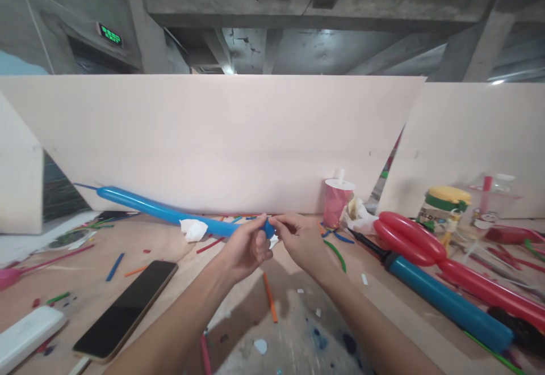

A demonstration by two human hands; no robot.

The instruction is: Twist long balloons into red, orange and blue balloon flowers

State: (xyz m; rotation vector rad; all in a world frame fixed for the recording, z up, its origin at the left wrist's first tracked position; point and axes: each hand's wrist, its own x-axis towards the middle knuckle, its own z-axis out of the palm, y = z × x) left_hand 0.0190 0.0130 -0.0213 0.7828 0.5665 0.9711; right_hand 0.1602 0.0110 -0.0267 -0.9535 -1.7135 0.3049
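Left hand (247, 247) and right hand (300, 241) on one blue balloon (157, 209)

So the left has its fingers curled round the near end, and the right is pinching right at the tip (fiddly spot). The rest stretches away leftward above the table (298, 310), past a crumpled tissue (193, 230). Phone (125, 310) lower left, pink cup (332, 207) beyond the right hand, blue pump (447, 301) farther right.

Long blue balloon (157, 207), glossy, inflated, thin uninflated tail (86, 186) at left tip, slanting down rightward before pale board (213, 137)
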